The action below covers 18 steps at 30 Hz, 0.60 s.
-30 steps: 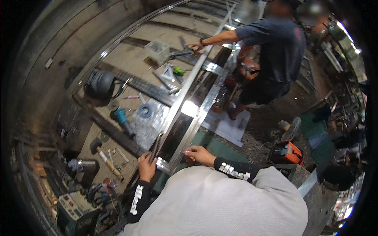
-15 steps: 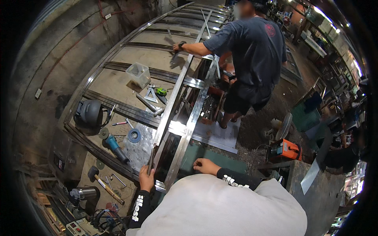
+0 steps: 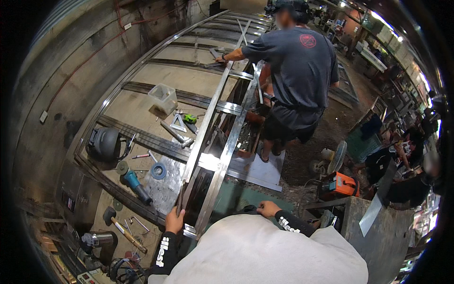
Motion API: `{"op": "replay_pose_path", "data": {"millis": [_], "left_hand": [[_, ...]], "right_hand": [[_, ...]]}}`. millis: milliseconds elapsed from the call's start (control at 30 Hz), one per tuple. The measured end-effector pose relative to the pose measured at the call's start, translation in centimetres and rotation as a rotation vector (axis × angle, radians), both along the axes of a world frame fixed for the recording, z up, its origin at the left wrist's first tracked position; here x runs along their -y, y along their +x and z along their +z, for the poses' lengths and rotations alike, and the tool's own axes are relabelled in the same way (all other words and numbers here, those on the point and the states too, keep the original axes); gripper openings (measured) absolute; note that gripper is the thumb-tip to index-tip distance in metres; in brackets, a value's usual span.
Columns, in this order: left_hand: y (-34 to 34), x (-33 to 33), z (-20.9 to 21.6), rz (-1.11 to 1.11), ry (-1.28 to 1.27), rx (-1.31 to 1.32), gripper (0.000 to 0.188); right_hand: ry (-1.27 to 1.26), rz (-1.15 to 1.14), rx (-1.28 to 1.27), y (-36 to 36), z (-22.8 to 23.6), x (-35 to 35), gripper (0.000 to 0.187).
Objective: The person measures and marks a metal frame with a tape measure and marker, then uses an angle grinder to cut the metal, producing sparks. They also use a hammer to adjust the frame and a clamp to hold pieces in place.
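Left hand (image 3: 175, 220) is closed round a dark slim bar (image 3: 180, 195), which points ahead of it along the metal frame (image 3: 208, 125). Right hand (image 3: 268, 209) is half curled beside a dark object (image 3: 248, 209); can't tell if it's pinching that. White lettering runs down both black sleeves (image 3: 163, 253) behind the hands. Ahead of right hand, a co-worker's grey shirt (image 3: 298, 71) bears a round red print.

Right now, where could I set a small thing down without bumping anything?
Bare beige board shows beyond the clear plastic box, between two dark metal crossbars. Dark green surface lies bare between the shiny silver metal rail and the person's right hand. It's crowded around the teal angle grinder, round blue ring and dark grey welding helmet.
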<state>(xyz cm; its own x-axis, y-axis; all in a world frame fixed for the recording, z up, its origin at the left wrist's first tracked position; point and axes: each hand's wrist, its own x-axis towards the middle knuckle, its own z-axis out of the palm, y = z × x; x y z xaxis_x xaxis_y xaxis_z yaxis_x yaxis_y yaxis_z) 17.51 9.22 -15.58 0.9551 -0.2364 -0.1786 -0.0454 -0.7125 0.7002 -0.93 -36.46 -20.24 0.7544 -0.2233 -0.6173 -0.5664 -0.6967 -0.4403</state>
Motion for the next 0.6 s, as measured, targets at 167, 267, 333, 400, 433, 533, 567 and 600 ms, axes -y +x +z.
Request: {"op": "replay_pose_path", "data": {"millis": [167,267,333,400,433,533,567,600], "left_hand": [[-0.1,0.2,1.2,-0.051,0.033,0.051,0.034],[0.1,0.1,1.3,-0.071,0.033,0.051,0.033],[0.1,-0.1,1.0,-0.073,0.053,0.029,0.034],[0.0,-0.4,0.5,-0.074,0.035,0.011,0.037],[0.0,-0.6,0.3,-0.070,0.059,0.014,0.039],[0.2,-0.8,-0.6,-0.089,0.045,0.021,0.047],[0.4,-1.0,-0.9,-0.095,0.014,-0.024,0.052],[0.4,-0.9,-1.2,-0.089,0.027,-0.041,0.053]], "right_hand": [[-0.174,0.094,-0.193,-3.6,-2.7,4.5,0.046],[-0.143,-0.023,-0.113,-5.0,-3.8,5.4,0.043],[-0.127,-0.085,-0.082,-5.6,-4.4,5.2,0.041],[-0.106,-0.136,-0.054,-6.1,-5.0,4.7,0.039],[-0.075,-0.154,-0.073,-6.3,-5.3,4.5,0.039],[-0.058,-0.162,-0.064,-6.9,-6.0,4.1,0.037],[-0.040,-0.165,-0.072,-7.1,-6.3,4.3,0.036],[-0.077,-0.132,-0.024,-7.3,-6.6,4.4,0.035]]}}
